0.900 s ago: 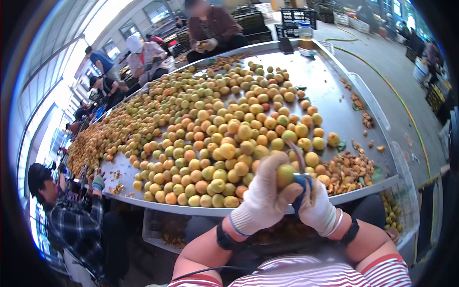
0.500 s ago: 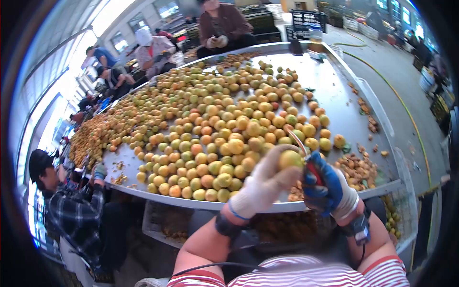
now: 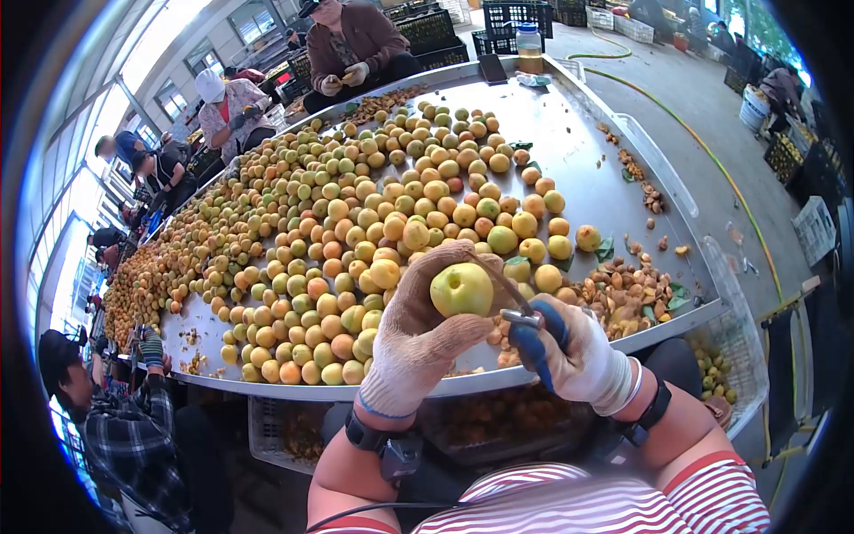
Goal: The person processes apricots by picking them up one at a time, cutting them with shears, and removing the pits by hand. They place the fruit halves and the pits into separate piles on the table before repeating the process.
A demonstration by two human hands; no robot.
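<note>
My left hand [image 3: 405, 343], in a white knit glove with a brownish palm, is closed around a yellow-green apricot [image 3: 462, 290]. The fruit's dimpled end faces up toward me. On the right, my right hand [image 3: 578, 351] wears a white glove with blue-coated fingers and grips a knife [image 3: 520, 317]. Its thin curved blade reaches to the far right side of the apricot, and my fingers cover most of the handle. Beyond both hands, many loose apricots [image 3: 334, 294] are spread over a metal table [image 3: 569, 133].
Cut fruit pieces and leaves [image 3: 632, 298] lie at the table's right front. A plastic crate [image 3: 756, 374] stands below that corner. Other people sit along the table, including a person in a plaid shirt [image 3: 133, 436] at left. A yellow hose [image 3: 712, 165] crosses the floor.
My left hand has moved left and turned, bringing the apricot's dimpled end into view. My right hand has rolled over, and the knife has swung down beside the fruit. The camera view has shifted.
</note>
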